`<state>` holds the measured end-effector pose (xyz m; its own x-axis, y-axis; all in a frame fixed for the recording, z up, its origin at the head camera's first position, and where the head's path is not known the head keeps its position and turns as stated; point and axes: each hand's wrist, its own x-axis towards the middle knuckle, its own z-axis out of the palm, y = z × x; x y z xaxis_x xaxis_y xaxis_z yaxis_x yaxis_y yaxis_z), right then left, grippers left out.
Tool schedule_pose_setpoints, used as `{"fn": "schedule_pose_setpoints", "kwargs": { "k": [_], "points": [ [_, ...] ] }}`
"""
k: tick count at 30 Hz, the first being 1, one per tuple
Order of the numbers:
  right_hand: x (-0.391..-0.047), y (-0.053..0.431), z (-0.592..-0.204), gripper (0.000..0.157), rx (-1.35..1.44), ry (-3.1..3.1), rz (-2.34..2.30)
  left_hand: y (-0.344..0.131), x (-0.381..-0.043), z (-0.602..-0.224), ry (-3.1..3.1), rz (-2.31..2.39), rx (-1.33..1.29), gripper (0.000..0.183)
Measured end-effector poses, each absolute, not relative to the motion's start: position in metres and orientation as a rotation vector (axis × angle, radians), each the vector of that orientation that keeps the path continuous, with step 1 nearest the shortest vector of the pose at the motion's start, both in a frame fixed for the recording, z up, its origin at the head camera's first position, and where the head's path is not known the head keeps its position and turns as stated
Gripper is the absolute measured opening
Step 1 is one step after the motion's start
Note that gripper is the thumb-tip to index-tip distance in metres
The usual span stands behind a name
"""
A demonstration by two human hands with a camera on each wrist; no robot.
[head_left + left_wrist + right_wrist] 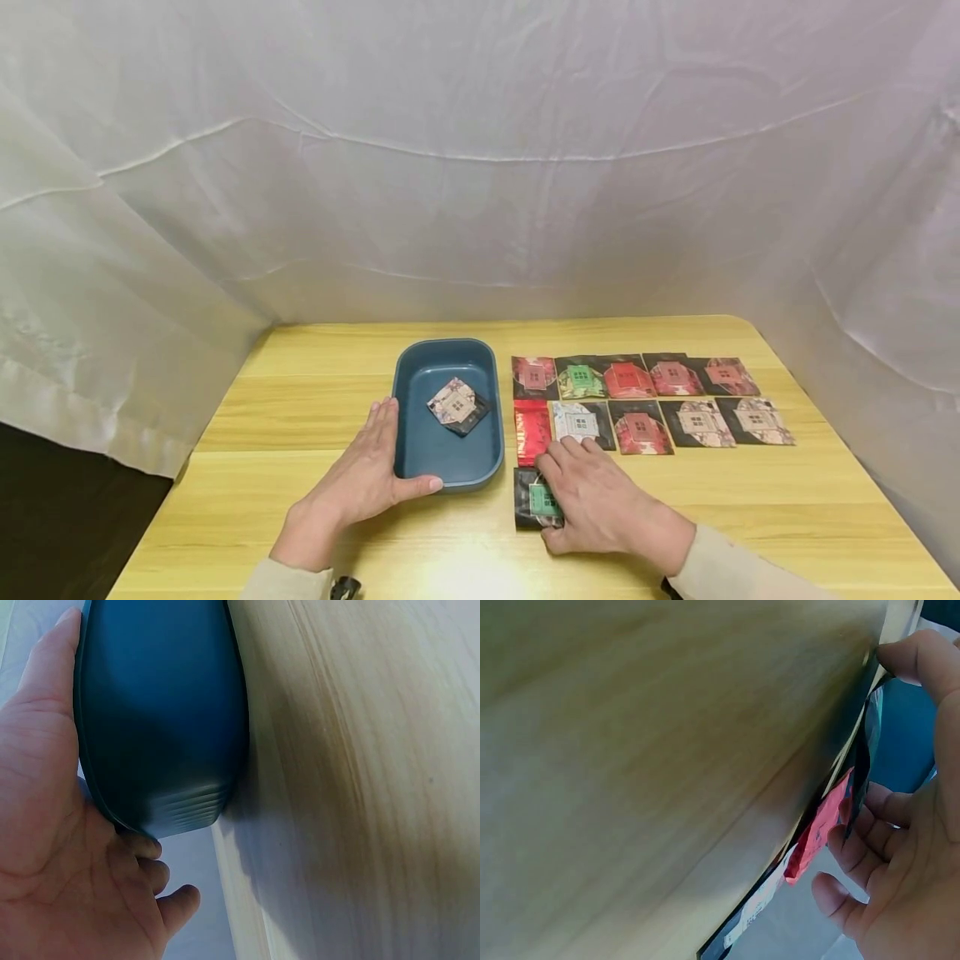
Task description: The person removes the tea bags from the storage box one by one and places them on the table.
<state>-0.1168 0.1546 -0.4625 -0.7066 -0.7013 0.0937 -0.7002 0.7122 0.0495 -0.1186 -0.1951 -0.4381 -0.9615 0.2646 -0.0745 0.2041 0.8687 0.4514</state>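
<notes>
My left hand (pixel 363 475) lies along the left wall of a blue tray (pixel 401 417), its fingers straight and its thumb at the near rim. In the left wrist view the palm and fingers (pixel 52 682) are against the tray's side. Two sachets lie overlapped inside the tray, a cream flowered sachet (pixel 453 402) on top of a dark one. My right hand (pixel 600 500) holds a black-and-green sachet (pixel 536 502) by its edges, thumb at the near side and fingers at the far side; the hand covers its right part.
Above the held sachet lies a red sachet (pixel 532 432), beside a white-and-black sachet (pixel 581 421). More flat sachets, such as a red-and-black one (pixel 642 427), make up two rows on the wooden table (pixel 300 400). White cloth (pixel 480 208) hangs behind.
</notes>
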Motion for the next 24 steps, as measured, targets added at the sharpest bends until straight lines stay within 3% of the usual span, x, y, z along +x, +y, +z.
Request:
{"fn": "schedule_pose_setpoints", "kwargs": {
  "k": [24],
  "points": [
    [-0.1208,0.1569,-0.4603,0.081,1.163,-2.829,-0.050,-0.1955,-0.1201,-0.4373,2.891,0.680,0.359,0.141]
  ]
}}
